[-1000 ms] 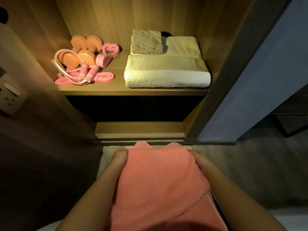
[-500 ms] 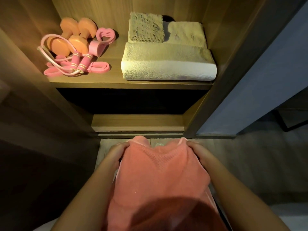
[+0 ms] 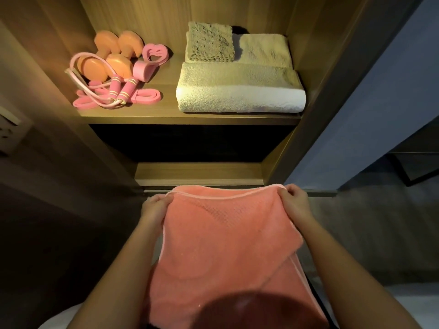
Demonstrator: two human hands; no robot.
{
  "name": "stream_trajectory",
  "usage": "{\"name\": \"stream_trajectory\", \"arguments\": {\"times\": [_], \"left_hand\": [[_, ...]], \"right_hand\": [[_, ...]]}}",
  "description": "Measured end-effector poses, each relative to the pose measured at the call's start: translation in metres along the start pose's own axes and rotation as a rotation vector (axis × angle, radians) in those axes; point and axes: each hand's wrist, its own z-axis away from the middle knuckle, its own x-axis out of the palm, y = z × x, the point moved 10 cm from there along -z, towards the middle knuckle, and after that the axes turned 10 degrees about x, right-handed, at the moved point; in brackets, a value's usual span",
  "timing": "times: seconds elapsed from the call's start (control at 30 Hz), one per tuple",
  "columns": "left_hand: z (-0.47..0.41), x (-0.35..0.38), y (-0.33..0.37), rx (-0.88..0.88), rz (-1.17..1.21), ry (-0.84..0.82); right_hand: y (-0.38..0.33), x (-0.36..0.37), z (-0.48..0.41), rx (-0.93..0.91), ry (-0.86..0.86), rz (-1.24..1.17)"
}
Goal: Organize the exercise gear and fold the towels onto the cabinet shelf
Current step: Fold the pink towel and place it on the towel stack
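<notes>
— Pinched tight on cloth, both sides: left hand [image 3: 155, 207] at the left end of the top hem, right hand [image 3: 294, 203] at the right end, fingers curled over the edge of the coral-pink terry towel [image 3: 225, 245].

— And lying which way from there?

— Stretched crosswise between the two grips along the hem. Draped from them back toward the body, doubled over, with a loose flap showing below the right grip.

— Long axis, then?

— Running from the grips toward the chest, by the look of it. Lower end lost under a dark blur at the near edge.

— Destination?

— Straight ahead of the grips and higher: the lit wooden cabinet shelf [image 3: 190, 118]. Ahead of the right grip, a thick folded white bath towel [image 3: 240, 91], with a small knobbly grey-green cloth [image 3: 209, 42] and a folded beige towel [image 3: 266, 51] behind it. Ahead of the left grip and further left, well apart, a pair of orange dumbbells [image 3: 114, 58], a pink-handled skipping rope [image 3: 118, 91] and a flat pink resistance band [image 3: 147, 96].

— Nearer hand?

— Right, probably, for the towel stack; left for the gear side.

— Next move?

— Likely another fold first, shortening that long axis. Then forward and up, hem kept crosswise to match the white towel's length, probably laid on top of it. A judgement only.
</notes>
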Motion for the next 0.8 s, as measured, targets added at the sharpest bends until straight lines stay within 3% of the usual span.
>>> {"name": "stream_trajectory", "arguments": {"times": [0.1,0.37,0.57,0.8], "left_hand": [[0.013,-0.014,0.006,0.142,-0.143,0.026],[0.031,-0.014,-0.009,0.196,-0.656,-0.118],[0.022,0.009,0.003,0.346,-0.534,-0.265],[-0.005,0.006,0.008,0.383,-0.557,-0.085]], "right_hand": [[0.006,-0.012,0.007,-0.033,0.013,0.039],[0.04,-0.006,0.024,0.035,-0.078,0.188],[0.042,0.008,0.028,0.037,-0.156,0.283],[0.035,0.009,0.027,-0.041,-0.157,0.237]]}}
